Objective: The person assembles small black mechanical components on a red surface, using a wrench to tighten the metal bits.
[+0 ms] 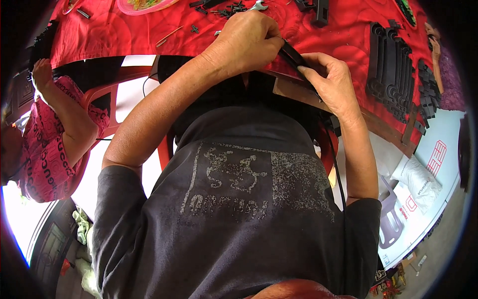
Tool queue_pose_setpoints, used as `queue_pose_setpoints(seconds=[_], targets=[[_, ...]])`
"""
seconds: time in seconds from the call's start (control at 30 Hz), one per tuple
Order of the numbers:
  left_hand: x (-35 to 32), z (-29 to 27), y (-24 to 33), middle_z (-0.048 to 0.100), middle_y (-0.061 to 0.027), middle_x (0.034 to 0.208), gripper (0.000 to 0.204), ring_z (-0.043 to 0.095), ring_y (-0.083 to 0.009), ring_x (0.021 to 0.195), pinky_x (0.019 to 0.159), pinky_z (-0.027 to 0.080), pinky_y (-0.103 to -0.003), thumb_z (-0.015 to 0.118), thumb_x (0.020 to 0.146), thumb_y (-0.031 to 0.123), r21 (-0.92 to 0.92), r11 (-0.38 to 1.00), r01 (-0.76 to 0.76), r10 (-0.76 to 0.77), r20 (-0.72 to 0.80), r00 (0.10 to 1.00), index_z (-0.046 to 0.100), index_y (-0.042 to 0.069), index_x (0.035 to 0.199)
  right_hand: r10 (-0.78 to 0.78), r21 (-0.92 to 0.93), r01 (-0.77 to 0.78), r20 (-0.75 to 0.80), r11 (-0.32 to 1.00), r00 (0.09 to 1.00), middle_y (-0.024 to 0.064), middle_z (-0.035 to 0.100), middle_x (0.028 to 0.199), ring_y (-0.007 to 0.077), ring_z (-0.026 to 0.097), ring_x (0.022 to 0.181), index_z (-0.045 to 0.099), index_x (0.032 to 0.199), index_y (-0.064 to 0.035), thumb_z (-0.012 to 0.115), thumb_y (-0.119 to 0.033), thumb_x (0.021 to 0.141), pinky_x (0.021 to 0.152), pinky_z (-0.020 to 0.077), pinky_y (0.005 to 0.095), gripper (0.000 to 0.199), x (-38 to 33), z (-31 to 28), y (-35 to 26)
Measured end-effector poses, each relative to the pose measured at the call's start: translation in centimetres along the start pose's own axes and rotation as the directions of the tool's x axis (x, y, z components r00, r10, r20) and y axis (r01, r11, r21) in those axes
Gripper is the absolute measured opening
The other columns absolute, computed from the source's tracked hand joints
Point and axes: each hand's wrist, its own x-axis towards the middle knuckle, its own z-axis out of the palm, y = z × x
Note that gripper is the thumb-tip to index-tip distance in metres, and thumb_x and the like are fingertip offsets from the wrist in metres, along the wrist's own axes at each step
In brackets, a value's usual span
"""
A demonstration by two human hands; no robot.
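**Both hands on a black strip at the bench edge**

The long, narrow black plastic strip [294,56] sits between your two hands, right at the near edge of the bench [348,30], which is covered in a red patterned cloth. It runs at a slant from your left hand down toward your right, most likely so the edge of the bench can steady it while you work on it.

Your left hand [246,42] is clenched over the upper end of the strip, knuckles up and fingers curled tight, so you are grasping it there. Your right hand [331,82] holds the lower end, its fingers only partly closed and laid along the strip, with the fingertips pressing on its top face. What the palm side touches is hidden.

Just beyond your left hand lie a small silver metal spanner [258,6] and a scatter of little black plastic pieces [230,9] on the cloth. Farther to your right, a row of stacked black plastic frames [391,70] stands on the bench, well apart from your hands. At the far edge sits a pink plate [144,5]. On your left, another person in a pink patterned top [47,144] sits beside the bench.
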Motion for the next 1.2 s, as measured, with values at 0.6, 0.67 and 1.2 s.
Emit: queue_pose_setpoints(seconds=[0.6, 0.67, 1.2], targets=[[-0.5, 0.3, 0.6, 0.068, -0.0162, 0.069, 0.022, 0.069, -0.0229, 0.063, 0.060, 0.053, -0.035, 0.068, 0.086, 0.019, 0.148, 0.988, -0.042, 0.043, -0.004, 0.999, 0.073, -0.002, 0.091, -0.091, -0.037, 0.091, -0.003, 0.995, 0.996, 0.0149, 0.075, 0.096, 0.0188, 0.072, 0.088, 0.073, 0.108, 0.0010, 0.071, -0.010, 0.086, 0.084, 0.0536, 0.0316, 0.025, 0.0, -0.2, 0.4], [-0.5, 0.3, 0.8, 0.068, -0.0163, 0.069, 0.022, 0.069, -0.0232, 0.063, 0.060, 0.053, -0.035, 0.068, 0.086, 0.019, 0.150, 0.988, -0.034, 0.035, -0.003, 0.999, 0.073, -0.002, 0.091, -0.081, -0.051, 0.080, 0.001, 0.995, 0.997, 0.0155, 0.075, 0.095, 0.0194, 0.072, 0.088, 0.073, 0.108, 0.0011, 0.071, -0.011, 0.086, 0.084, 0.0535, 0.0319, 0.025, 0.0, -0.2, 0.2], [-0.6, 0.4, 1.4, 0.070, -0.0141, 0.070, 0.024, 0.071, -0.0211, 0.063, 0.060, 0.055, -0.034, 0.074, 0.084, 0.023, 0.130, 0.991, -0.017, 0.018, -0.003, 1.000, 0.073, -0.001, 0.088, -0.144, -0.138, 0.137, -0.042, 0.981, 0.989, 0.0167, 0.074, 0.092, 0.0222, 0.072, 0.084, 0.073, 0.104, 0.0007, 0.067, -0.011, 0.089, 0.078, 0.0535, 0.0327, 0.021, -0.1, 0.1, 0.3]])
